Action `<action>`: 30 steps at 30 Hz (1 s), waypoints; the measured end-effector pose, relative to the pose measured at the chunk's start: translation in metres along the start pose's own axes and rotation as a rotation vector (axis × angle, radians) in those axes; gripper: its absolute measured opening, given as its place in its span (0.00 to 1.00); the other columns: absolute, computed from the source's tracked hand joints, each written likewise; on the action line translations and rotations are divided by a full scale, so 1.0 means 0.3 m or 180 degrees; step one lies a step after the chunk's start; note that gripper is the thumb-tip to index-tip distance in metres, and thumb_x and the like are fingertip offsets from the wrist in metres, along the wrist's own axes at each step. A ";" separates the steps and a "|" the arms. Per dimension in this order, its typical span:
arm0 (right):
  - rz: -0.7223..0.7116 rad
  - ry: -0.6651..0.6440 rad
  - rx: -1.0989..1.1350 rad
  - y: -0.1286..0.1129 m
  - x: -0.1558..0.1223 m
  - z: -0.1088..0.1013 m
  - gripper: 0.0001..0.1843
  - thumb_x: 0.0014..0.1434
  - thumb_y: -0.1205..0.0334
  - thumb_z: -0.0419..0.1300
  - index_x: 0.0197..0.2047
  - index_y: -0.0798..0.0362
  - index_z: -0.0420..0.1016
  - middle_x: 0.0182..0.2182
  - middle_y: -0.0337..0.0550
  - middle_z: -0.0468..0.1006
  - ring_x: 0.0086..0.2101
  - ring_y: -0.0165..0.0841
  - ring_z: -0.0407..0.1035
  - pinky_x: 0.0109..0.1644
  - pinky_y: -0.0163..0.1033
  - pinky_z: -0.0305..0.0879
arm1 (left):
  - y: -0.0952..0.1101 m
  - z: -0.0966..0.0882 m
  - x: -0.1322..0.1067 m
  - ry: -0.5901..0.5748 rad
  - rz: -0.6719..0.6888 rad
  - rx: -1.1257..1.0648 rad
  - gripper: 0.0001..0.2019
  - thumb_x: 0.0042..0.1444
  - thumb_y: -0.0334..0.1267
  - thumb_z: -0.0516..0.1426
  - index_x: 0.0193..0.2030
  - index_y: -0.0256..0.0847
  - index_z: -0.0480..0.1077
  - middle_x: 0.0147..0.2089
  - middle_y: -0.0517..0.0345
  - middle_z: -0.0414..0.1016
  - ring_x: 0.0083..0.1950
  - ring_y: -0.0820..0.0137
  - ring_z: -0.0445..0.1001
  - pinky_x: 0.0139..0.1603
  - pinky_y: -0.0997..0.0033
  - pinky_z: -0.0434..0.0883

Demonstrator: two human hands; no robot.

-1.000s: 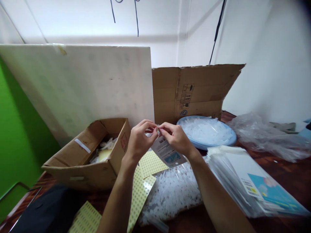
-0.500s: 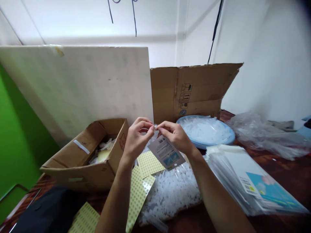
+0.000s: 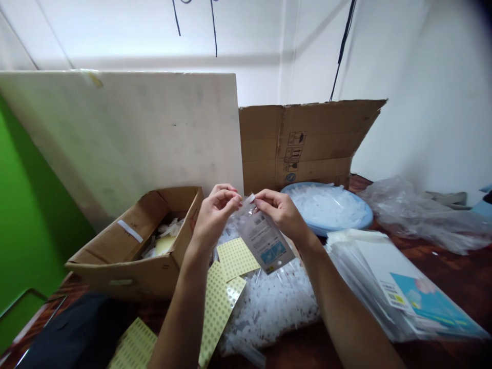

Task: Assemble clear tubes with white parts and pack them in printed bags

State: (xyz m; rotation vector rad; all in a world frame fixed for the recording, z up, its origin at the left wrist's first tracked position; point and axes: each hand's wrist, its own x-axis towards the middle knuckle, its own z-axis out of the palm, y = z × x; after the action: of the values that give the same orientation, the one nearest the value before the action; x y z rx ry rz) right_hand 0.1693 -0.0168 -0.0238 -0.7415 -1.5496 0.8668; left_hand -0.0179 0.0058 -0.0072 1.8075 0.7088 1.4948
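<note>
Both hands are raised in front of me over the table. My left hand (image 3: 213, 218) and my right hand (image 3: 280, 214) each pinch the top edge of a small clear packet (image 3: 264, 240) with a printed grey and blue card inside; it hangs tilted below my fingers. A small white strip sticks up at the packet's top between my fingertips. Under the hands lie yellow dotted sticker sheets (image 3: 234, 258) and a clear bag of small white parts (image 3: 274, 303).
An open cardboard box (image 3: 132, 266) with scraps stands at the left. A blue plate (image 3: 329, 209) of white pieces sits behind, before a cardboard flap (image 3: 307, 143). A stack of bagged cards (image 3: 395, 287) lies right, crumpled plastic (image 3: 418, 215) beyond it. A white board (image 3: 126, 138) leans behind.
My fingertips have drawn slightly apart at the packet's top, and the packet has turned to hang more upright. A white strip now shows between my fingers.
</note>
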 end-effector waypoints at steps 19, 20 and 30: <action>-0.0500 0.0368 -0.0705 0.002 -0.012 0.015 0.07 0.66 0.59 0.63 0.40 0.52 0.80 0.33 0.43 0.83 0.32 0.36 0.79 0.34 0.36 0.71 | 0.020 0.058 -0.025 0.0002 0.0888 0.1196 0.08 0.61 0.42 0.66 0.42 0.41 0.79 0.42 0.55 0.80 0.37 0.70 0.80 0.40 0.71 0.81; -0.0529 0.0377 -0.0741 0.003 -0.012 0.017 0.07 0.66 0.59 0.63 0.40 0.52 0.80 0.32 0.43 0.83 0.32 0.36 0.78 0.33 0.36 0.70 | 0.017 0.057 -0.024 0.0023 0.0911 0.1231 0.07 0.62 0.42 0.65 0.42 0.41 0.79 0.42 0.55 0.80 0.37 0.70 0.80 0.40 0.71 0.81; -0.0574 0.0373 -0.0785 0.006 -0.013 0.029 0.09 0.67 0.58 0.61 0.40 0.53 0.80 0.30 0.42 0.82 0.29 0.35 0.77 0.33 0.37 0.70 | 0.022 0.060 -0.025 0.0160 0.1005 0.1398 0.06 0.65 0.37 0.61 0.39 0.40 0.79 0.39 0.55 0.80 0.36 0.70 0.79 0.38 0.71 0.80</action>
State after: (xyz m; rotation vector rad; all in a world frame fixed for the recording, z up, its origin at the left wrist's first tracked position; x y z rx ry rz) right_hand 0.1611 -0.0203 -0.0280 -0.7991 -1.6067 0.4962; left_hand -0.0017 -0.0069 -0.0086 2.3044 0.8583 1.6874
